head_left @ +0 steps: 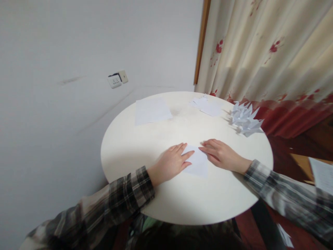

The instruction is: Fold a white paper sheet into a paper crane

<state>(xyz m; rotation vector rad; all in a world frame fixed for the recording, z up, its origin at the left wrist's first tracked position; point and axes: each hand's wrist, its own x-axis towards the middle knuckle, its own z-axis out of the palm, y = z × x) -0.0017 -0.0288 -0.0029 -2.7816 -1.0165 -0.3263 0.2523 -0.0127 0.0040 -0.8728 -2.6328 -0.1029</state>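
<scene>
A small white paper sheet (199,166) lies flat on the round worktop (192,205), between the person's hands. The left hand (173,161) rests flat with fingers spread over the sheet's left side, gripping nothing. The right hand (220,152) has its fingers stretched to the upper right edge; whether it pinches the paper, I cannot tell. Pointed origami figures (246,119) cluster near the far right rim.

We see white paper (197,166), a white table (208,205), grey-and-black plaid sleeves (127,191), and a cream curtain (240,52) with red blotches (274,48).
</scene>
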